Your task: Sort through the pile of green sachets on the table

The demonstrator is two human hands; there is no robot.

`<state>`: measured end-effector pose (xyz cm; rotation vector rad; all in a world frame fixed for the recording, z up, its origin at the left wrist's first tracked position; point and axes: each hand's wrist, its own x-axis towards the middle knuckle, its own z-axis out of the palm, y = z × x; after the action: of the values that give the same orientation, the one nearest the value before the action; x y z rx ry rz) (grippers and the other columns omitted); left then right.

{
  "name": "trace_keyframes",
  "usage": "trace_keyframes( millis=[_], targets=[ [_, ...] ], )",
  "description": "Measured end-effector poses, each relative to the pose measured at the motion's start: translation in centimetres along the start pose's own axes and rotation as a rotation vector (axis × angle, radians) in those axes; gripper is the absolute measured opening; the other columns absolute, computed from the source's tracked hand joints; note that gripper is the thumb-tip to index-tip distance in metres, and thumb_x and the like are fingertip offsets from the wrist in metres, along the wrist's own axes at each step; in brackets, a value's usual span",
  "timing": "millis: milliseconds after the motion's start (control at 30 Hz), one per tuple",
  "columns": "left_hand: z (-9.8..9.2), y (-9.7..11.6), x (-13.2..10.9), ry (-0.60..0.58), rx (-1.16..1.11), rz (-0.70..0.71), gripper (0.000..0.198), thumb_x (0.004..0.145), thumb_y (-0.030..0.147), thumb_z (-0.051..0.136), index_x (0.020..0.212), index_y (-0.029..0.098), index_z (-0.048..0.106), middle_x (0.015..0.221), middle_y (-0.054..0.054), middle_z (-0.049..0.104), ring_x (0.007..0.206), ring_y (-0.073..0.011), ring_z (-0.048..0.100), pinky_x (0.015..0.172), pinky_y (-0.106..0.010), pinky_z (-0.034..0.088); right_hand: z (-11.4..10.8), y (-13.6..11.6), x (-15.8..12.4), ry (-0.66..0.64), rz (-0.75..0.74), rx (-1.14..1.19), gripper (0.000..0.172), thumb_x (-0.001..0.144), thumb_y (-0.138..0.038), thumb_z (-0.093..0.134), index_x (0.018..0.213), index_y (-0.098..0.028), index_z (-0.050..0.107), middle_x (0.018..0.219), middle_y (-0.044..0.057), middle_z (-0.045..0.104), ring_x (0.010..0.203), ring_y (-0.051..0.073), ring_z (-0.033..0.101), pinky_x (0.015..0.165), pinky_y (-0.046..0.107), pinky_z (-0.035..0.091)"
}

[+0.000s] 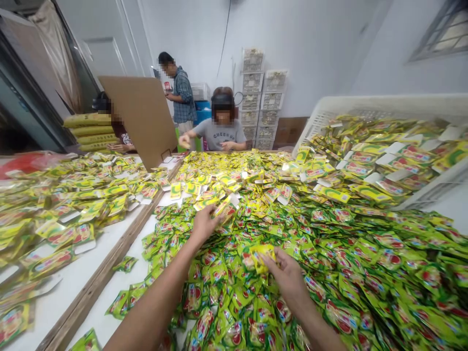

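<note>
My left hand (205, 223) is closed on a small yellow carton (227, 208) whose white flap stands open at the far end. Nearer to me, my right hand (288, 270) pinches a yellow packet (262, 255) between thumb and fingers, just above the heap. Under both hands spreads a deep pile of shiny green sachets (234, 292) printed with red watermelon slices. Flat yellow cartons (219, 183) with white flaps lie scattered beyond my left hand.
A wooden strip (106, 273) divides the white table; more yellow cartons (62, 234) lie left of it. A white crate (369, 105) full of cartons leans at right. A brown cardboard sheet (139, 114) stands upright. A co-worker (223, 131) sits opposite; another person (183, 95) stands behind.
</note>
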<state>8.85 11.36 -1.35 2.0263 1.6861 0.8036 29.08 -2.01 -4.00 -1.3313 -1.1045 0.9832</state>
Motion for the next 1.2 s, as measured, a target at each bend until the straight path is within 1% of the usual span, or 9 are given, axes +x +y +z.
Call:
trace_keyframes(
  millis=[100, 167, 367, 567, 733, 867, 933, 1067, 1200],
  targets=[
    [-0.9, 0.4, -4.0, -0.129, -0.33, 0.045, 0.024, 0.072, 0.04, 0.06, 0.081, 0.018, 0.06, 0.078, 0.0, 0.063, 0.074, -0.0168, 0.058, 0.068, -0.025, 0.043, 0.3, -2.5, 2.0, 0.149, -0.137, 0.036, 0.035, 0.07, -0.049, 0.065, 0.083, -0.017, 0.058, 0.077, 0.004, 0.064, 0.074, 0.02, 0.058, 0.067, 0.029, 0.048],
    [-0.9, 0.6, -6.6, -0.195, -0.568, 0.019, 0.027, 0.07, 0.043, 0.063, 0.078, 0.017, 0.058, 0.077, -0.001, 0.062, 0.073, -0.0165, 0.058, 0.065, -0.025, 0.044, 0.5, -3.4, 3.1, 0.176, -0.209, -0.008, 0.032, 0.071, -0.047, 0.064, 0.08, -0.017, 0.057, 0.075, 0.003, 0.062, 0.073, 0.019, 0.057, 0.067, 0.029, 0.046],
    [0.1, 0.1, -12.0, -0.155, -0.856, -0.192, 0.033, 0.067, 0.046, 0.065, 0.081, 0.018, 0.056, 0.079, -0.001, 0.063, 0.07, -0.015, 0.058, 0.061, -0.023, 0.045, 1.0, -3.0, 2.7, -0.087, -0.242, -0.299, 0.025, 0.073, -0.043, 0.06, 0.076, -0.018, 0.061, 0.071, 0.002, 0.063, 0.071, 0.019, 0.057, 0.065, 0.028, 0.044],
    [0.6, -0.2, -14.3, -0.146, -0.912, -0.237, 0.029, 0.065, 0.041, 0.07, 0.072, 0.017, 0.056, 0.072, 0.0, 0.062, 0.068, -0.0139, 0.058, 0.061, -0.023, 0.044, 0.7, -3.8, 0.3, -0.146, -0.292, -0.576, 0.021, 0.078, -0.039, 0.054, 0.078, -0.02, 0.063, 0.063, -0.001, 0.06, 0.051, 0.014, 0.048, 0.051, 0.024, 0.036],
    [1.3, 0.0, -16.1, -0.171, -1.12, -0.39, 0.031, 0.061, 0.04, 0.074, 0.076, 0.017, 0.059, 0.067, 0.001, 0.065, 0.058, -0.0118, 0.058, 0.059, -0.023, 0.044, 0.1, -4.2, 0.3, -0.318, -0.238, -0.453, 0.021, 0.076, -0.039, 0.058, 0.077, -0.018, 0.062, 0.071, 0.0, 0.062, 0.068, 0.018, 0.055, 0.062, 0.025, 0.041],
    [2.0, 0.1, -17.4, -0.184, -1.222, -0.421, 0.032, 0.06, 0.038, 0.075, 0.077, 0.016, 0.06, 0.072, -0.001, 0.067, 0.06, -0.0125, 0.06, 0.06, -0.023, 0.045, 0.0, -3.3, 0.3, -0.427, -0.165, -0.383, 0.023, 0.073, -0.04, 0.062, 0.079, -0.018, 0.065, 0.076, 0.001, 0.064, 0.077, 0.02, 0.057, 0.069, 0.028, 0.044],
    [2.0, 0.1, -17.7, -0.166, -1.224, -0.429, 0.031, 0.061, 0.036, 0.075, 0.08, 0.016, 0.06, 0.077, -0.002, 0.069, 0.064, -0.0132, 0.061, 0.063, -0.024, 0.047, 0.2, -2.9, 0.1, -0.406, -0.137, -0.37, 0.025, 0.072, -0.042, 0.063, 0.077, -0.018, 0.066, 0.076, 0.002, 0.064, 0.077, 0.021, 0.057, 0.069, 0.029, 0.045],
    [1.9, 0.0, -17.9, -0.143, -1.164, -0.392, 0.03, 0.064, 0.033, 0.074, 0.085, 0.015, 0.065, 0.093, -0.005, 0.07, 0.077, -0.0161, 0.064, 0.072, -0.026, 0.048, 0.9, -2.6, -0.7, -0.187, -0.053, -0.168, 0.034, 0.066, -0.048, 0.067, 0.077, -0.017, 0.064, 0.07, 0.002, 0.064, 0.068, 0.018, 0.058, 0.062, 0.028, 0.045],
    [2.0, 0.1, -18.1, -0.142, -1.251, -0.416, 0.033, 0.065, 0.034, 0.073, 0.091, 0.015, 0.065, 0.097, -0.007, 0.07, 0.075, -0.0172, 0.064, 0.073, -0.029, 0.049, 2.0, -2.1, -2.1, -0.084, -0.115, -0.153, 0.034, 0.064, -0.047, 0.07, 0.075, -0.017, 0.06, 0.068, 0.001, 0.061, 0.064, 0.017, 0.055, 0.06, 0.026, 0.044]
  ],
)
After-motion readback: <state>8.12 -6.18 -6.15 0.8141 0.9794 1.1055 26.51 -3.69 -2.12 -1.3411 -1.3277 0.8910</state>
